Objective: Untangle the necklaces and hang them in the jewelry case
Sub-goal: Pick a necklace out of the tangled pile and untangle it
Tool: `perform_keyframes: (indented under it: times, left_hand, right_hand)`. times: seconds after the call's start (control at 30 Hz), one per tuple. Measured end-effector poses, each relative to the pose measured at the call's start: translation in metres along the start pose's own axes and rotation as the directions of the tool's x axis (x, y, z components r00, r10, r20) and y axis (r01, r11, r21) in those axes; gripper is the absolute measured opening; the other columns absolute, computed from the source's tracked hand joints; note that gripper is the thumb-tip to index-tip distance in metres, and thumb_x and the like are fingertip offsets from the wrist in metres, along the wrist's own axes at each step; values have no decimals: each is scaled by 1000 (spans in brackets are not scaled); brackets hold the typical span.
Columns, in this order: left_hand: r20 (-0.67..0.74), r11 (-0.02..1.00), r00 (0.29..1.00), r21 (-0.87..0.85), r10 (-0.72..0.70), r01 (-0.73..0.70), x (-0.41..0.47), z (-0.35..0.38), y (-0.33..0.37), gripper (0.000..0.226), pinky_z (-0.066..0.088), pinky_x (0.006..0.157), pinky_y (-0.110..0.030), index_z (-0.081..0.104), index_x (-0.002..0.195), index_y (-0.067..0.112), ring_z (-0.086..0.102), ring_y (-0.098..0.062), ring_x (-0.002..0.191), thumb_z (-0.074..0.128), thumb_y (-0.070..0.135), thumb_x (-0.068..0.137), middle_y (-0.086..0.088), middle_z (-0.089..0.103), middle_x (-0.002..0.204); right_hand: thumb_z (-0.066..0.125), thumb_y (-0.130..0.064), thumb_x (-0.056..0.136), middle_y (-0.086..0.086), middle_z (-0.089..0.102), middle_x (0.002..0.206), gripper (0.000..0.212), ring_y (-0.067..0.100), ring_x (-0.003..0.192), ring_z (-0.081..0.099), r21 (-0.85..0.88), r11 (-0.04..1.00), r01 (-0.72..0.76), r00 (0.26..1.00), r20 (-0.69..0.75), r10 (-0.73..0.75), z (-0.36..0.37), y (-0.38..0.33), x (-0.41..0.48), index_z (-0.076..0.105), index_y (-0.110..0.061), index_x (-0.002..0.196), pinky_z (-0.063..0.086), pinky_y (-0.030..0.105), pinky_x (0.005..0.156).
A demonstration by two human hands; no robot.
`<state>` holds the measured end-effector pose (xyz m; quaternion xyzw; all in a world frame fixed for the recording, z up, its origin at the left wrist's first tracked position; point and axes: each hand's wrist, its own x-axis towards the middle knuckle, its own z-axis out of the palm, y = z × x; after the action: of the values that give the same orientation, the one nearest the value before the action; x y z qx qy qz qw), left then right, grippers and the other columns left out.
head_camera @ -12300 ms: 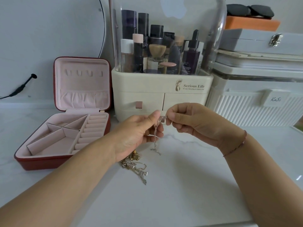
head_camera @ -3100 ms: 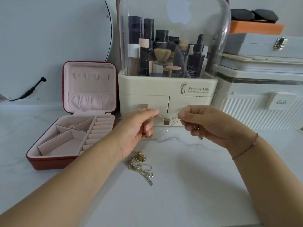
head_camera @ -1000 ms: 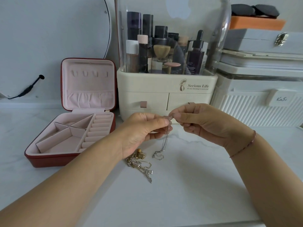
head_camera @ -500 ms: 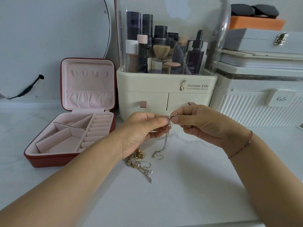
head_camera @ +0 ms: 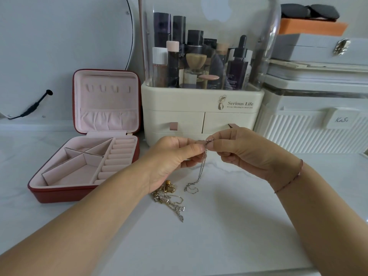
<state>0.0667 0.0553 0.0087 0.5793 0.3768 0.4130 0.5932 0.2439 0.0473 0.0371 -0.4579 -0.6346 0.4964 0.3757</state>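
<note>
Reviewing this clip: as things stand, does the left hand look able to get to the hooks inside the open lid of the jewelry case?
Probably yes. The jewelry case stands open on that side, its hooks bare, with nothing between. But the left hand pinches the silver necklace together with the right hand.

Open counter is seen near and right. Far passage is blocked by cosmetics organizer and white bins; left is occupied by jewelry case; necklace pile lies centrally.
</note>
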Motion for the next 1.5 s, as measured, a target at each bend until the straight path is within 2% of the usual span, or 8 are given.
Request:
perform_keyframes:
  times: [0.23, 0.33, 0.4, 0.47, 0.7, 1.07, 1.2, 1.5]
  left_hand:
    - [-23, 996, 1000, -85, 6, -8, 0, 0, 6, 23, 51, 73, -25, 69, 73, 9, 59, -14, 71, 54, 6, 91, -4, 65, 71]
    - [-12, 996, 1000, -92, 5, -6, 0, -1, 5, 24, 50, 78, -29, 70, 74, 9, 59, -16, 75, 54, 6, 92, -4, 66, 72]
    - [10, 998, 1000, -59, 15, -14, 0, -1, 4, 20, 50, 75, -26, 69, 79, 9, 59, -13, 74, 54, 9, 92, -3, 65, 73]
    - [27, 999, 999, -27, 29, -28, -1, -1, 4, 18, 50, 73, -23, 68, 80, 10, 58, -10, 70, 54, 10, 92, 0, 63, 70]
    - [20, 999, 999, -11, 37, -37, 0, 1, 2, 17, 48, 71, -21, 69, 78, 12, 58, -8, 70, 57, 13, 90, 0, 63, 73]
    - [63, 978, 997, -207, 41, -27, 3, -1, 3, 25, 45, 61, -19, 61, 71, 14, 54, -8, 62, 52, 4, 92, 1, 64, 67]
    - [100, 948, 995, -318, 19, 14, 4, -4, 3, 11, 42, 56, -20, 56, 70, 17, 47, -10, 58, 61, 9, 74, 1, 54, 60]
    - [-85, 930, 996, -366, -7, -24, 6, -11, 9, 16, 42, 79, -27, 50, 74, 19, 60, -14, 75, 51, 6, 83, 6, 43, 52]
  right_hand:
    - [63, -2, 87, -3, 36, 55, 31, 7, 51, 29, -13, 997, -69, 997, 40, 70, -3, -2, -2, 64, -15, 58, 26, 21, 60]
    - [66, -7, 84, -4, 35, 57, 14, 8, 52, 27, 22, 998, -66, 996, 62, 65, -3, -3, -3, 65, -8, 70, 29, 19, 59]
    - [70, -13, 78, -6, 37, 53, 8, 8, 50, 27, 5, 997, -72, 996, 60, 71, -2, -3, -4, 70, -7, 82, 43, 24, 88]
    - [73, -19, 73, -10, 40, 50, 17, 6, 47, 27, -32, 996, -83, 996, 29, 84, -3, 0, -4, 74, -10, 87, 24, 37, 114]
    - [72, -17, 77, -9, 41, 57, 9, 7, 54, 32, -24, 999, -47, 998, 43, 48, 0, 2, 1, 70, -9, 76, 34, 15, 52]
    - [71, -25, 69, -3, 38, 60, 22, 9, 57, 30, -14, 998, -67, 991, 114, 68, -4, -2, -2, 60, -7, 75, 28, 20, 59]
    - [68, -18, 75, -1, 43, 63, 10, 9, 58, 33, 38, 997, -62, 992, 115, 57, -4, -5, -3, 66, -13, 67, 30, 18, 53]
    - [53, -8, 82, 13, 70, 87, 7, 12, 63, 54, 467, 880, -85, 991, -54, 124, -18, -5, 1, 50, -9, 88, 46, 19, 52]
